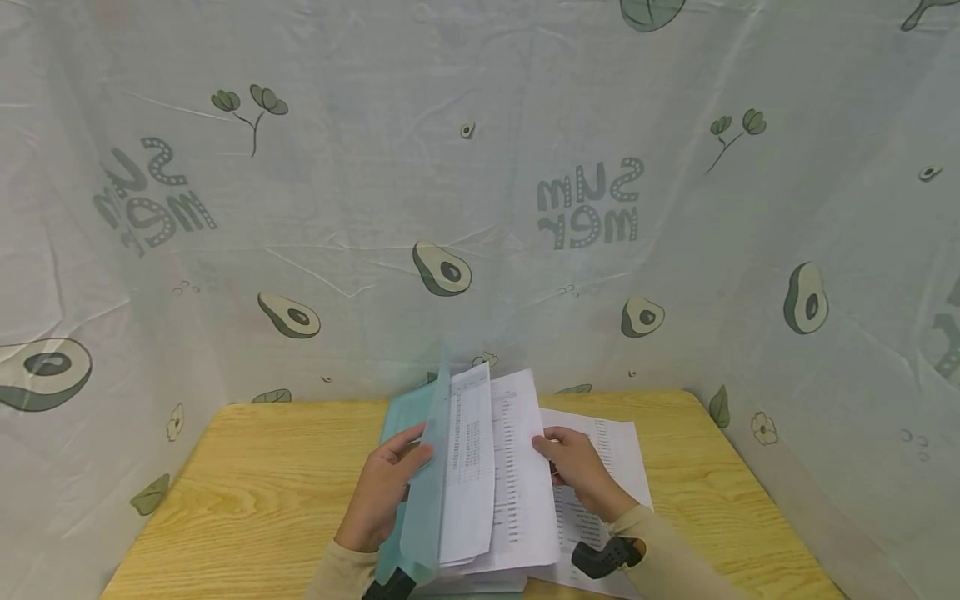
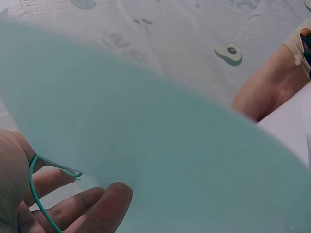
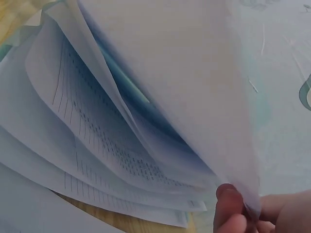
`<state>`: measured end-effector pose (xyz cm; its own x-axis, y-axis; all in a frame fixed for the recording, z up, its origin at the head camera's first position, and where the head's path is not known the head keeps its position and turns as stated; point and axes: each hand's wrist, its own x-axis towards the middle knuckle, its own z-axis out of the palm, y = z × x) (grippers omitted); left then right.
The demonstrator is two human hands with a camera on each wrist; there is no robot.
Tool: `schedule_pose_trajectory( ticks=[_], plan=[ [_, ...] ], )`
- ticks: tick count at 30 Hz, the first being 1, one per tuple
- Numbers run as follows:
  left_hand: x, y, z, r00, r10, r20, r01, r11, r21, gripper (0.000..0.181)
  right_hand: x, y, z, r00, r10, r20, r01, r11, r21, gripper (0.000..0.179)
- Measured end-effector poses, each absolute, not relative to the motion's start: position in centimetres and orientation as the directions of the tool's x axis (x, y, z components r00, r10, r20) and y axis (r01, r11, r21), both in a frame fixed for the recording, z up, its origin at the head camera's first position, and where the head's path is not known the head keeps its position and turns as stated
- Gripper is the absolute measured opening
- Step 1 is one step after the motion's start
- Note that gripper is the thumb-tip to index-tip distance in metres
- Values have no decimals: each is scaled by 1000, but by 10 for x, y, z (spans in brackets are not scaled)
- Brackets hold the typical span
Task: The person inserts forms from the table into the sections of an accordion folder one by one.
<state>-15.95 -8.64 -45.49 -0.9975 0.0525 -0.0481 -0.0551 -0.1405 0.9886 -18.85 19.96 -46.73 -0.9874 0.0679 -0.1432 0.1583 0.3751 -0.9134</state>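
A teal folder [image 1: 423, 517] stands partly open near the middle of the table, its cover raised. My left hand [image 1: 386, 487] grips that cover from the left, thumb over its edge. In the left wrist view the teal cover [image 2: 131, 126] fills most of the picture, and a thin green elastic cord [image 2: 35, 191] loops by my fingers. On the right, my right hand [image 1: 581, 467] pinches the edge of a printed paper sheet [image 1: 517, 475]. In the right wrist view this lifted sheet [image 3: 189, 73] hangs from my fingertips, beside several fanned printed pages [image 3: 112, 141].
Another printed sheet [image 1: 618, 467] lies flat on the wooden table [image 1: 255, 492], under my right forearm. Behind the table hangs a pale curtain [image 1: 360, 167] printed with avocados and leaves. Dark bands [image 1: 603, 557] sit on both wrists.
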Motion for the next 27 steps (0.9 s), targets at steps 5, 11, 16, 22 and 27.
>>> schedule_pose_trajectory(
  ticks=[5,11,16,22,27],
  plan=[
    [-159,-86,-454,-998,42,-55,-60,-145,988,50,-188,203,-469,-985,66,-158,171,391,-904,33],
    [-159,-87,-452,-998,43,-47,-53,-149,987,51,-179,215,-469,-979,27,-204,198,393,-898,26],
    [-158,-88,-452,-998,40,-47,-53,-149,987,51,-167,225,-469,-960,-44,-275,239,377,-895,26],
    [-159,-87,-453,-998,50,-44,-50,-138,989,50,-164,227,-470,-965,-74,-250,209,356,-911,22],
    [-160,-87,-454,-998,54,-43,-50,-137,989,49,-169,218,-468,-974,-62,-220,181,380,-907,20]
  ],
)
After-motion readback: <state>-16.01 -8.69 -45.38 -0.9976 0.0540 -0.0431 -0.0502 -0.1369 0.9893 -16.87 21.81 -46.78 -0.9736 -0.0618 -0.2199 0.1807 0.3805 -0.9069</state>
